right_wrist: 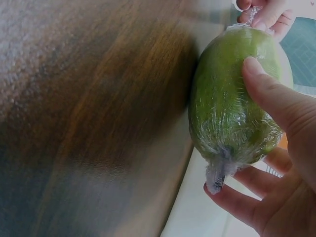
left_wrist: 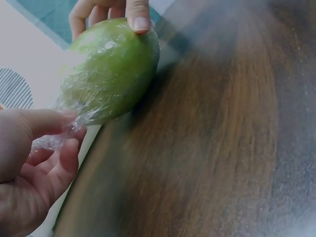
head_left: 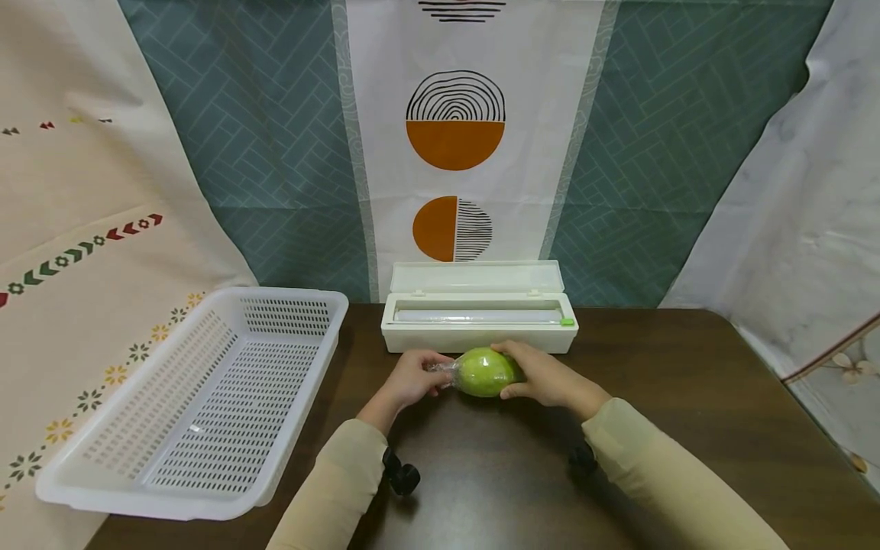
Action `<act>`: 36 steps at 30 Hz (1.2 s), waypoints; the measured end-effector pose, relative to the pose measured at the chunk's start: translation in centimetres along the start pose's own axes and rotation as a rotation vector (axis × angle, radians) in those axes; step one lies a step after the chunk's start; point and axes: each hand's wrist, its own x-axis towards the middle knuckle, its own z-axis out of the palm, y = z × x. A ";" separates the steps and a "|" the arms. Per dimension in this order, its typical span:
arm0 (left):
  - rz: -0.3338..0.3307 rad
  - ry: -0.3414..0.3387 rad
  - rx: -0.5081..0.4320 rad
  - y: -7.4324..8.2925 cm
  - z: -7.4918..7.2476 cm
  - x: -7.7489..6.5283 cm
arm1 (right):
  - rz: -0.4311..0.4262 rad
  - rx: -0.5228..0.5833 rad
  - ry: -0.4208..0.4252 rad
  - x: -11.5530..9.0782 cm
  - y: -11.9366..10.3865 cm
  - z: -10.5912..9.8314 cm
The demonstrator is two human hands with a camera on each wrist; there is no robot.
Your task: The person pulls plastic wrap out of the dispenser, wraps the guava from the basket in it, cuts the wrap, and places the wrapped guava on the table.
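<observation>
A green mango (head_left: 484, 373) wrapped in clear cling film lies between the two hands, close over the table. With thumb and fingers, my left hand (head_left: 410, 376) pinches the gathered film tail (left_wrist: 69, 131) at the mango's left end. My right hand (head_left: 545, 376) grips the mango from the right, its thumb (right_wrist: 266, 86) pressed along the side and its fingers curving behind. At the right end, a second twisted tail (right_wrist: 216, 175) of film sticks out near those fingertips. Creases in the film shine over the green skin.
Just behind the hands stands a white cling film box (head_left: 474, 338), its lid (head_left: 477, 276) raised, with a roll (head_left: 477, 315) inside and a green slider (head_left: 567, 322). A white perforated basket (head_left: 337, 321) sits at the left of the dark wooden table (head_left: 660, 389). Patterned cloths hang behind.
</observation>
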 end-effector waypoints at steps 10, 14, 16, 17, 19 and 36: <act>0.022 0.108 0.086 -0.1 0.8 0.2 | -0.009 -0.002 0.001 0.1 0.0 0.0; 0.122 0.096 0.188 0.1 0.7 -0.3 | -0.016 0.006 0.007 0.1 0.0 0.1; 0.202 0.076 0.291 0.4 0.5 -0.6 | -0.017 0.010 0.011 0.1 0.1 0.1; 0.239 0.065 0.360 0.5 0.5 -0.8 | -0.016 0.011 0.012 0.1 0.1 0.1; 0.301 0.041 0.487 0.7 0.4 -1.1 | -0.015 0.012 0.016 0.2 0.1 0.1; 0.525 0.131 0.795 0.7 1.2 -1.3 | 0.002 0.030 0.007 0.1 0.1 0.0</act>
